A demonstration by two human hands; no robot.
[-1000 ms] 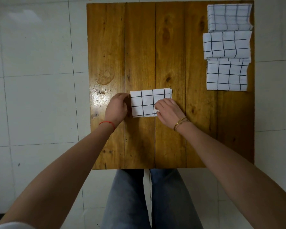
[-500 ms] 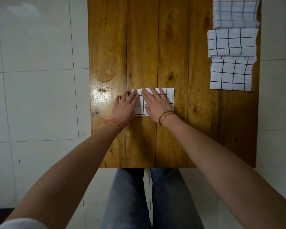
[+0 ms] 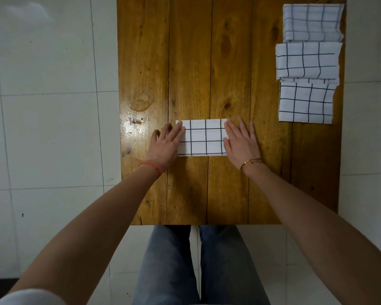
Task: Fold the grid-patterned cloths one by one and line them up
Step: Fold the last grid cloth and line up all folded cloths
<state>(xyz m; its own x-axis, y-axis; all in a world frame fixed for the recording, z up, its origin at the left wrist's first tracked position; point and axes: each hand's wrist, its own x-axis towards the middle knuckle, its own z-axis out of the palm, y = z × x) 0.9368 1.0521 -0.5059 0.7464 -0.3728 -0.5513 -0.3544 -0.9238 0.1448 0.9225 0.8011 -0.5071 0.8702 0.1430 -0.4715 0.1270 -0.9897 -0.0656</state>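
Since half a second ago both palms have slid outward. Flat, fingers straight, left hand (image 3: 165,143) and right hand (image 3: 240,143) press the ends of the folded cloth (image 3: 202,137) at centre frame. Thin, limp, light; lift by both short edges. Three folded cloths (image 3: 307,62) line the plank table (image 3: 229,62) upper right.

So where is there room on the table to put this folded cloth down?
Bare wood lies just below the nearest lined-up cloth, toward the table's near right corner. The far middle and left planks are bare too. The far right edge is crowded with three cloths; the hands flank the folded cloth.
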